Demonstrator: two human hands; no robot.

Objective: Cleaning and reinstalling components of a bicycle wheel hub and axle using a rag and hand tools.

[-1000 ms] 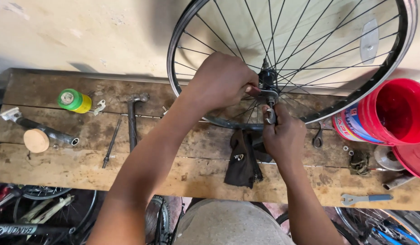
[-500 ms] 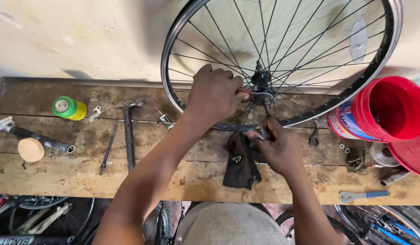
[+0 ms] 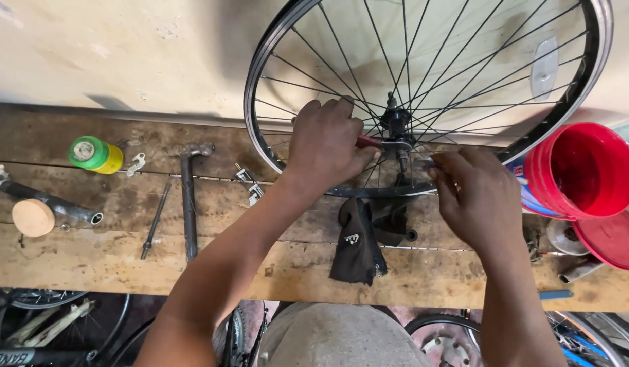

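My left hand [image 3: 326,146] held a red-handled tool [image 3: 370,142] at the wheel [image 3: 423,95] hub; my right hand [image 3: 472,197] pinched something small. The wheel looked light, its spokes thin and bendy.

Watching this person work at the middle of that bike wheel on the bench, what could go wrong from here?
The wheel stands upright on the wooden bench, seemingly steadied only by the hands, so it might roll or tip toward the red bucket. The left hand holds a red-handled tool at the hub; a slip could jam fingers into the spokes. The right hand pinches something small that could drop and get lost.
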